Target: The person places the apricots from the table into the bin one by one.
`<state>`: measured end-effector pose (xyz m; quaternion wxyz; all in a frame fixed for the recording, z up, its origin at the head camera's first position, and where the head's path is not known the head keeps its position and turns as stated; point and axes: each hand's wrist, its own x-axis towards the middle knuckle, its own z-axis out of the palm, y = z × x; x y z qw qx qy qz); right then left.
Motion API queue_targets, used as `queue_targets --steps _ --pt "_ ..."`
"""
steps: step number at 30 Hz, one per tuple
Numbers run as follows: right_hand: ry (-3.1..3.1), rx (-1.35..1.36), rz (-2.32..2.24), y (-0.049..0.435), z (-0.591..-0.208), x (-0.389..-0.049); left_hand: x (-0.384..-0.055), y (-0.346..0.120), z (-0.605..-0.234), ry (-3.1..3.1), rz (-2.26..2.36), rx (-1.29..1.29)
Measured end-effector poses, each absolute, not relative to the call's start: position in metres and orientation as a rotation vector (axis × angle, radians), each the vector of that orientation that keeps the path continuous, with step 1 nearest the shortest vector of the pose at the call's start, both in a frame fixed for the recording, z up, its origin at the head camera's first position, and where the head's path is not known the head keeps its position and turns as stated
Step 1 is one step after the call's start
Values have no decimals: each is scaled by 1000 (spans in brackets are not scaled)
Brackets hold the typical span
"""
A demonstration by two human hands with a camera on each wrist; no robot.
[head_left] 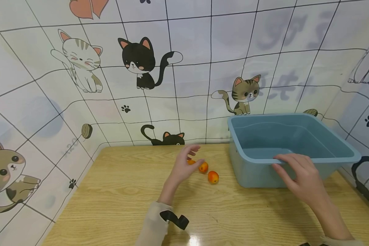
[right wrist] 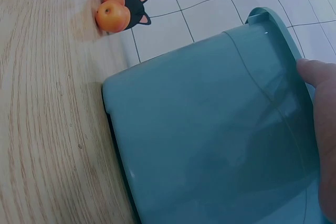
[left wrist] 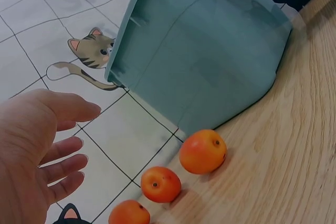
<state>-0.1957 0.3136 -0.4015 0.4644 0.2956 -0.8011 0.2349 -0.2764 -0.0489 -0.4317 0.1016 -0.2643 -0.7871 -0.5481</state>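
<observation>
Three small orange-red fruits lie in a slanting row on the wooden table: a near fruit [head_left: 213, 177], a middle fruit [head_left: 203, 167] and a far fruit [head_left: 191, 162] partly covered by my left hand [head_left: 183, 166]. That hand hovers beside them with fingers loosely bent and nothing held. In the left wrist view, a gap separates it from the fruits. To their right stands a blue plastic basin [head_left: 258, 174]. My right hand [head_left: 304, 176] holds its near rim, with the thumb on the outside; the other fingers are hidden in the right wrist view.
The wooden table [head_left: 110, 191] meets a wall covering [head_left: 190, 85] printed with cats and grid lines behind and at both sides. The basin takes up the table's right part, close to the back wall. A black strap [head_left: 174, 218] circles my left wrist.
</observation>
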Motion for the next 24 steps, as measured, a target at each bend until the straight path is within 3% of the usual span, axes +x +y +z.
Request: queue_targets --steps 24 --pt "-1950 732 575 311 -398 -195 -292 -66 -466 -2426 -1635 -627"
